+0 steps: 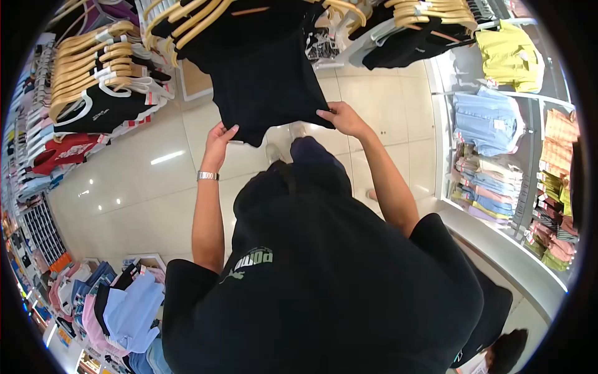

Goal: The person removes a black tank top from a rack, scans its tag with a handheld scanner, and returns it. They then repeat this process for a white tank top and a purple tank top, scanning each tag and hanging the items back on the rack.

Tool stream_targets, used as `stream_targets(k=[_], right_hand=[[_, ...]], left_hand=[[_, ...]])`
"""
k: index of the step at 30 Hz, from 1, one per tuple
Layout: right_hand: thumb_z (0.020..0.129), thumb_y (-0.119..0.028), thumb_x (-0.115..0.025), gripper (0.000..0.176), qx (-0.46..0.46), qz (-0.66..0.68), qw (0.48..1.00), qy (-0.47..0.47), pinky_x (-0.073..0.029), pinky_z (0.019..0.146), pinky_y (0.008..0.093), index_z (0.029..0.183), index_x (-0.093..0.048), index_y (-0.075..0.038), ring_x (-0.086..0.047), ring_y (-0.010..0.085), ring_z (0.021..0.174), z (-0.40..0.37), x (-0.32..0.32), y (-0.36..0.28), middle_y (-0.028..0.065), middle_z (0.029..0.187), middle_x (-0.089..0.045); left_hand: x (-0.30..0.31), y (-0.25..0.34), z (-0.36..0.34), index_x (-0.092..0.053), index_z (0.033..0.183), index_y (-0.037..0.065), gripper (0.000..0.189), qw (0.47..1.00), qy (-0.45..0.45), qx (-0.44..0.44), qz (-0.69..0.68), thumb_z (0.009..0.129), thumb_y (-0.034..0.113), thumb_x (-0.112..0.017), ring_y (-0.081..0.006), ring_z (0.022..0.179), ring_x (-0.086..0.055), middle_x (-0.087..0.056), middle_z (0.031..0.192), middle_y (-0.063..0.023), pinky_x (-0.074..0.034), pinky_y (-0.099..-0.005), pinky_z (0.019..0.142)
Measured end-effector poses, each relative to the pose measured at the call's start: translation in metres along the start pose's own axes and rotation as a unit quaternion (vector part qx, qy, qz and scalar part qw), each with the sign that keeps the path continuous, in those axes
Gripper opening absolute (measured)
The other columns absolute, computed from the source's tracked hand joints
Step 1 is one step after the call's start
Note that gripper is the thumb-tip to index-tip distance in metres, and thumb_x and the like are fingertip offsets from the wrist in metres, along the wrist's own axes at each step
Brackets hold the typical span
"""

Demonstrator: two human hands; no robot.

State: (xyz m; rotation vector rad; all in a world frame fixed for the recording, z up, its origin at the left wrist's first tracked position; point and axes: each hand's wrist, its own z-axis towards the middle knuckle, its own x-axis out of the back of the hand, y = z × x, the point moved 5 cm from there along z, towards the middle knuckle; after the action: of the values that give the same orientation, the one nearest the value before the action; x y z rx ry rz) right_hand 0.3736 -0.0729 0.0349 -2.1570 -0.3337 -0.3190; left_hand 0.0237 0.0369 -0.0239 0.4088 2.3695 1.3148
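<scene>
A black top (pixel 268 75) hangs from the rack at the upper middle, its lower part stretched out toward me. My left hand (pixel 216 146), with a metal-band watch (pixel 208 176) on the wrist, pinches the left corner of its hem. The opposite corner is gripped between the thumb and fingers of my right hand (pixel 346 118). Between the two hands the hem sags a little, and the cloth looks plain. Wooden hangers (pixel 202 25) crowd the rail just above the top's left shoulder.
Racks of shirts on wooden hangers (pixel 93 68) stand at left and upper right. Wall shelves at right hold a yellow shirt (pixel 507 56) and a blue shirt (pixel 489 121). Folded clothes (pixel 134 311) fill a display at lower left. Another person's head (pixel 509 350) shows at lower right.
</scene>
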Motion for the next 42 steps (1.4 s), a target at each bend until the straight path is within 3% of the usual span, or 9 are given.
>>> stream_targets(k=[2,5,11,17,20,22,30,37,42], right_hand=[[0.092,-0.026,-0.068,0.033,0.008,-0.082,0.996,0.014,-0.054,0.077,0.0351,0.110,-0.069,0.001,-0.070,0.0242,0.082,0.011,0.002,-0.017,0.0173,0.092,-0.072],[0.091,-0.027,-0.068,0.035,0.167,-0.174,0.965,0.104,-0.054,0.079,0.0350,0.114,-0.068,0.000,-0.070,0.0249,0.086,0.025,0.018,-0.061,0.0189,0.099,-0.071],[0.096,-0.021,-0.065,0.033,0.227,0.251,0.941,-0.001,-0.056,0.085,0.0326,0.121,-0.062,0.000,-0.068,0.0209,0.099,0.047,0.014,-0.207,0.0114,0.113,-0.070],[0.095,-0.024,-0.067,0.042,0.253,0.423,0.870,-0.022,-0.055,0.092,0.0398,0.124,-0.057,0.004,-0.065,0.0271,0.109,0.058,0.000,-0.292,0.0176,0.125,-0.063],[0.092,-0.024,-0.072,0.038,0.248,0.416,0.873,0.059,-0.059,0.082,0.0346,0.111,-0.061,0.008,-0.071,0.0257,0.094,0.062,0.000,-0.299,0.0183,0.107,-0.069],[0.088,-0.018,-0.076,0.032,0.239,0.439,0.859,0.110,-0.061,0.069,0.0287,0.101,-0.064,0.008,-0.073,0.0219,0.077,0.063,0.000,-0.301,0.0158,0.092,-0.071],[0.087,-0.014,-0.077,0.030,0.277,0.437,0.846,0.131,-0.061,0.075,0.0285,0.103,-0.063,0.007,-0.072,0.0200,0.082,0.040,0.002,-0.315,0.0151,0.095,-0.071],[0.086,-0.007,-0.076,0.025,0.298,0.401,0.849,0.172,-0.061,0.080,0.0312,0.101,-0.057,0.000,-0.070,0.0198,0.091,-0.009,0.005,-0.278,0.0100,0.098,-0.067],[0.087,0.004,-0.071,0.028,0.258,0.428,0.859,0.113,-0.059,0.083,0.0345,0.103,-0.048,-0.002,-0.070,0.0238,0.088,-0.056,0.020,-0.243,0.0101,0.094,-0.063]], left_hand=[[-0.007,0.010,0.010,-0.066,0.117,0.002,0.026,0.999,0.016,-0.028,0.009,0.095,0.015,-0.066,-0.0096,0.097,-0.064,-0.071,0.110,-0.0038,-0.049,-0.0251,0.086],[-0.019,0.034,0.026,-0.065,0.117,0.001,0.026,0.999,0.028,-0.027,0.026,0.096,0.015,-0.065,-0.0103,0.096,-0.064,-0.071,0.110,-0.0051,-0.049,-0.0258,0.087],[-0.005,0.049,0.066,-0.061,0.122,-0.003,0.030,0.987,0.075,-0.098,0.107,0.098,0.014,-0.063,-0.0131,0.102,-0.064,-0.070,0.113,-0.0083,-0.048,-0.0271,0.091],[-0.009,0.062,0.075,-0.057,0.125,-0.005,0.035,0.981,0.095,-0.149,0.084,0.095,0.013,-0.065,-0.0160,0.105,-0.063,-0.068,0.115,-0.0104,-0.047,-0.0289,0.095],[-0.007,0.066,0.059,-0.055,0.129,-0.006,0.041,0.964,0.181,-0.112,0.158,0.095,0.014,-0.065,-0.0189,0.106,-0.064,-0.068,0.116,-0.0127,-0.047,-0.0312,0.096],[-0.004,0.062,0.054,-0.052,0.135,-0.004,0.043,0.974,0.126,-0.090,0.165,0.096,0.012,-0.062,-0.0181,0.113,-0.061,-0.066,0.122,-0.0123,-0.044,-0.0305,0.102],[0.002,0.044,0.021,-0.051,0.139,0.003,0.043,0.982,0.107,-0.093,0.122,0.097,0.009,-0.058,-0.0181,0.119,-0.058,-0.063,0.129,-0.0129,-0.043,-0.0295,0.103],[0.008,0.065,-0.025,-0.057,0.131,0.001,0.035,0.986,0.106,-0.101,0.086,0.097,0.009,-0.057,-0.0181,0.104,-0.065,-0.067,0.122,-0.0114,-0.049,-0.0296,0.092],[0.010,0.093,-0.044,-0.058,0.127,0.000,0.030,0.982,0.119,-0.124,0.072,0.099,0.008,-0.054,-0.0180,0.102,-0.065,-0.068,0.116,-0.0109,-0.050,-0.0279,0.090]])
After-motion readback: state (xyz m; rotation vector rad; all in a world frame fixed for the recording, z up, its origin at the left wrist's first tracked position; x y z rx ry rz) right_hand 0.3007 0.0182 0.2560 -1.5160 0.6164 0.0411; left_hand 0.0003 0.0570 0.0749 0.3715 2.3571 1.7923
